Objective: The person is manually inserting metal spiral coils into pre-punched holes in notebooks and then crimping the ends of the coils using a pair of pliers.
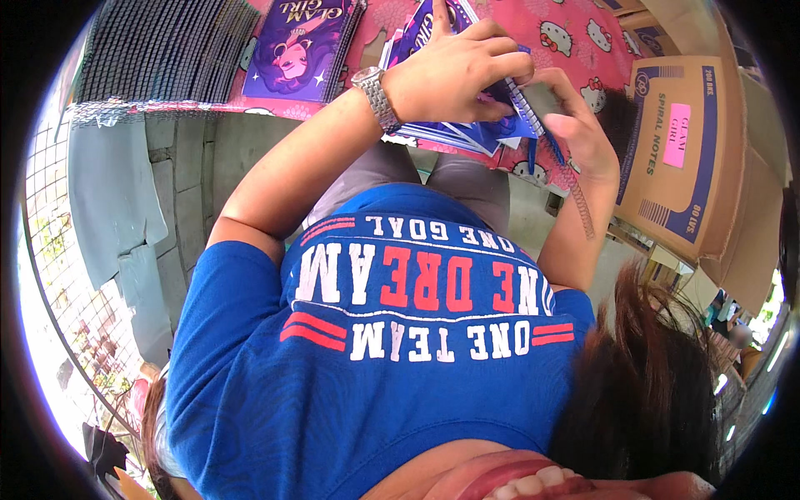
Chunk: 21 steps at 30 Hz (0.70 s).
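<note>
My left hand point(454, 73), a metal watch on its wrist, is closed over a purple-and-blue spiral notebook point(518, 125). Its index finger points away from me, and other fingers bend toward the bound edge. On the right, my right hand point(581, 127) pinches the same notebook near that edge, thumb and index curled around a greyish part point(546, 102) I cannot identify. A thin dark coil point(581, 202) hangs from the bound edge, in front of my right forearm. More purple covers point(408, 42) lie beneath and beyond my left hand, partly hidden by it.
A tall stack of spiral-bound notebooks point(158, 50) stands at the far left, beside purple notebooks point(296, 54) with an illustrated cover. A pink patterned cloth point(575, 42) covers the table. At the right are a cardboard box point(673, 158) with a pink label and a dark bristly mass point(617, 125).
</note>
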Tool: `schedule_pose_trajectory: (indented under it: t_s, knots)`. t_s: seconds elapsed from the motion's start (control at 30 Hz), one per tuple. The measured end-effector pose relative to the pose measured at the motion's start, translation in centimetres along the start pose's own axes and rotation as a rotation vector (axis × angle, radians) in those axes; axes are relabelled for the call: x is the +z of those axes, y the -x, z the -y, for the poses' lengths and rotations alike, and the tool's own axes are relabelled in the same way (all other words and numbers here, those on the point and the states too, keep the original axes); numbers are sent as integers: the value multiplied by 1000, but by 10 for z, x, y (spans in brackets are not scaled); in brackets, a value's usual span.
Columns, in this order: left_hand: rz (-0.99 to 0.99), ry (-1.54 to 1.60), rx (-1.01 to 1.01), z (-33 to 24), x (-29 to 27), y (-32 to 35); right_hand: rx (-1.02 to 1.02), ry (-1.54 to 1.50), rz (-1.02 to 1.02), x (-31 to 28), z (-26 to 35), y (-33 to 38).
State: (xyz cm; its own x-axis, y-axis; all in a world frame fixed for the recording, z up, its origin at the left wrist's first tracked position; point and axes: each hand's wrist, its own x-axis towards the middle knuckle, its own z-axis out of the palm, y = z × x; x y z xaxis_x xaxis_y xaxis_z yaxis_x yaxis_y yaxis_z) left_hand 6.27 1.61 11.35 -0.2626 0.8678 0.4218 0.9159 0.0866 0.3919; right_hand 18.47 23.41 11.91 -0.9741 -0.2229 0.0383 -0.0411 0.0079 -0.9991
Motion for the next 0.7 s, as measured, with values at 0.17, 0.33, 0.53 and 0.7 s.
schedule_pose_trajectory:
  t_s: [0.17, 0.33, 0.53, 0.7]
  knots:
    - [12, 6, -10, 1, 1, -2, -155, -124, -7, 8, 2, -1]
    - [40, 35, -39, -1, 0, -4, -369, -533, 171, 10, 11, -8]
    - [-126, -147, -30, 11, -11, -4, -50, -266, 6, -4, 0, -11]
    - [-25, 23, -72, 35, -21, -1, 106, 35, 22, 0, 7, -35]
